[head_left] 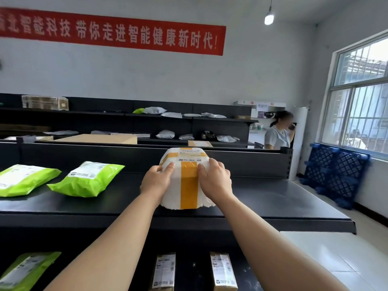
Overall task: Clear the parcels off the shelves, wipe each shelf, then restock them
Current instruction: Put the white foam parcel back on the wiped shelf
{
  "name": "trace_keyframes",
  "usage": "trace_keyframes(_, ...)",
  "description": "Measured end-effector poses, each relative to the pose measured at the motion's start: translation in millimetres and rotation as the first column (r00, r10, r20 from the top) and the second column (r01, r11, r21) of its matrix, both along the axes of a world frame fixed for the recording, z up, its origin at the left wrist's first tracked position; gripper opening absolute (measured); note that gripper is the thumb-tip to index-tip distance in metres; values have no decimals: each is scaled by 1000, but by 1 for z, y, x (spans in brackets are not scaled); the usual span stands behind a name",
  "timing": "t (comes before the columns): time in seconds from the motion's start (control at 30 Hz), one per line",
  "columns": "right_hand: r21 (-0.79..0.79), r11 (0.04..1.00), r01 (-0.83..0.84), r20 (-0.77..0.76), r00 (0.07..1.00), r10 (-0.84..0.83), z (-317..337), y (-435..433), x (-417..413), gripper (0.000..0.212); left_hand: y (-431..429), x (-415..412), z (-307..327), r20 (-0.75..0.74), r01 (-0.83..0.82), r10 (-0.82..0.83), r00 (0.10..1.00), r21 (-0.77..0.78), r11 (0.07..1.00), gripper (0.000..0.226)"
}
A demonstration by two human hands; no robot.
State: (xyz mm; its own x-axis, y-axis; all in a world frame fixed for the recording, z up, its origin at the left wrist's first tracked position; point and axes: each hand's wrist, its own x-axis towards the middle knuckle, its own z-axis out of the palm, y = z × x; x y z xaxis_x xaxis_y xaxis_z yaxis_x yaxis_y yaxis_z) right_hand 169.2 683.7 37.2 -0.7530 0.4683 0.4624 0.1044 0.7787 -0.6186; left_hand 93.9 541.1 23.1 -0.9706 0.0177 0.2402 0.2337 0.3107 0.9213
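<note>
White parcel (pixel 186 192): rounded, foam-wrapped block w/ yellow tape across top & front; printed label on top, far side. Sits on top shelf, approx. centre, close to near edge.
Left hand (pixel 156 181): grips parcel's upper-left side, fingers curled onto its top edge.
Right hand (pixel 215 179): grips upper-right side likewise; fingertips touch the yellow tape band.
Top shelf (pixel 273 198): black, flat, w/ upright black back panel on far side.
Green mailer (pixel 86 179): lies flat on top shelf, left of parcel, apart from it; white label faces up.
Second green mailer (pixel 23 178): further left on same shelf, partly cut by frame edge.
Lower shelf (pixel 193 265): dark, below & nearer than top shelf.
Brown boxes (pixel 163 271) (pixel 223 271): two, side by side on lower shelf, labels up, a gap between them.
Third green mailer (pixel 23 269): lower shelf, far left.
Far shelving (pixel 220 127): black rows along back wall; holds grey & white poly bags plus cartons.
Flat carton (pixel 98 139): large, tan, just beyond back panel, left of centre.
Red banner (pixel 113 32): on far wall, white characters.
Blue pallet (pixel 333 173): leans on right wall under window (pixel 361 101).
Person (pixel 277 133): far right, grey top, one hand raised to head.
</note>
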Motion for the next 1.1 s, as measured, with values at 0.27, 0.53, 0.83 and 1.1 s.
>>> trace_keyframes(0.27,-18,999,-32,98,995,34,-7,2,-24,50,2,-23,-5,52,-51,55,997,-80,995,62)
trace_keyframes(0.53,1,999,-41,126,991,40,-12,5,-35,55,6,-28,-7,39,-65,70,997,-121,991,63)
trace_keyframes(0.83,51,999,-19,105,994,13,-10,7,-15,59,13,-1,3,-157,-226,197,968,-192,955,61)
trace_keyframes(1.1,28,998,65,82,994,-67,-21,18,47,62,35,57,0,-433,-10,-32,901,-94,996,42)
